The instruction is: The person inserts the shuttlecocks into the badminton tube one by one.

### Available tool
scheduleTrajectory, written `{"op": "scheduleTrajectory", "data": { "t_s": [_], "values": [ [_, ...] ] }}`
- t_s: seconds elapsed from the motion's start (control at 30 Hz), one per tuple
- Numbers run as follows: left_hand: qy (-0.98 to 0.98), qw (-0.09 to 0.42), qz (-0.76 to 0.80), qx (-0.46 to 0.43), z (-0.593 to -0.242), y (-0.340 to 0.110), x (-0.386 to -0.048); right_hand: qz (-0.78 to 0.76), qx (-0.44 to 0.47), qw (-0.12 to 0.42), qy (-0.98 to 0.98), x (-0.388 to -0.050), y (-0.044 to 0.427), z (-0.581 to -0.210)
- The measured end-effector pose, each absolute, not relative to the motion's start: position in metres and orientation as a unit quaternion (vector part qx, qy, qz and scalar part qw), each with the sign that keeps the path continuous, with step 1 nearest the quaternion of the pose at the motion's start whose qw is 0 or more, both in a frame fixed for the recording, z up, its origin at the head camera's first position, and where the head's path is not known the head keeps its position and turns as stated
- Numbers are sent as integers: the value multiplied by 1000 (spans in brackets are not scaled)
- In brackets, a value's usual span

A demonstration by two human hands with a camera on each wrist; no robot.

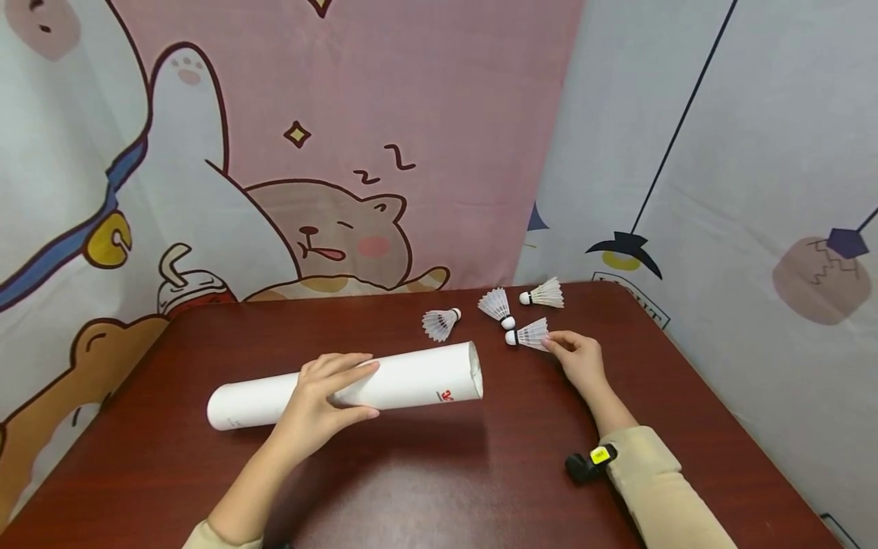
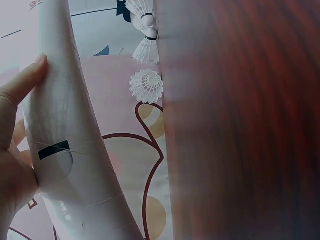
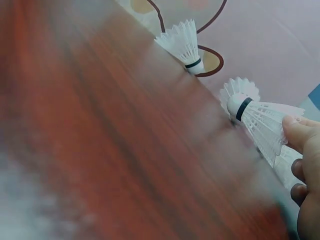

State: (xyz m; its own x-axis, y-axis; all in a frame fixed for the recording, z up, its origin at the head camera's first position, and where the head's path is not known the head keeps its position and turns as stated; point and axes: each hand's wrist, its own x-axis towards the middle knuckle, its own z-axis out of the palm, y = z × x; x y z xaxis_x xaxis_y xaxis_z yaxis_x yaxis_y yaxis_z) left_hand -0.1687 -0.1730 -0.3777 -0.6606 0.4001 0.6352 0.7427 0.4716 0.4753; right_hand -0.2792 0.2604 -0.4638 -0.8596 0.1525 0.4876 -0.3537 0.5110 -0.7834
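A long white tube (image 1: pixel 418 377) is gripped around its middle by my left hand (image 1: pixel 315 404); its right end faces the shuttlecocks and shows an opening. In the left wrist view the thumb and fingers of that hand (image 2: pixel 17 135) lie on either side of the tube (image 2: pixel 65 100). My right hand (image 1: pixel 581 366) pinches the feather rim of a white shuttlecock (image 1: pixel 530 335), its cork pointing left. The right wrist view shows the same shuttlecock (image 3: pixel 257 120) between thumb and fingers of my right hand (image 3: pixel 307 160).
Three other shuttlecocks lie near the back of the brown table (image 1: pixel 411 488): one at the left (image 1: pixel 440 324), one in the middle (image 1: pixel 497 306) and one farther right (image 1: pixel 543 293). Behind the table hangs a cartoon-printed cloth (image 1: pixel 466 152).
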Motion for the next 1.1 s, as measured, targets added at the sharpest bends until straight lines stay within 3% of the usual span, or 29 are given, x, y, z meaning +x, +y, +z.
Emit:
{"op": "scheduleTrajectory", "data": {
  "t_s": [0.23,0.7,1.1],
  "values": [
    [-827,226,-381,-346,-377,-173,-168,520,89,299,-795,-265,248,-439],
    [-822,242,-381,-347,-377,-173,-169,582,207,324,-716,-220,213,-357],
    [-819,263,-383,-339,-378,-174,-171,561,333,317,-688,-203,213,-335]
  ]
}}
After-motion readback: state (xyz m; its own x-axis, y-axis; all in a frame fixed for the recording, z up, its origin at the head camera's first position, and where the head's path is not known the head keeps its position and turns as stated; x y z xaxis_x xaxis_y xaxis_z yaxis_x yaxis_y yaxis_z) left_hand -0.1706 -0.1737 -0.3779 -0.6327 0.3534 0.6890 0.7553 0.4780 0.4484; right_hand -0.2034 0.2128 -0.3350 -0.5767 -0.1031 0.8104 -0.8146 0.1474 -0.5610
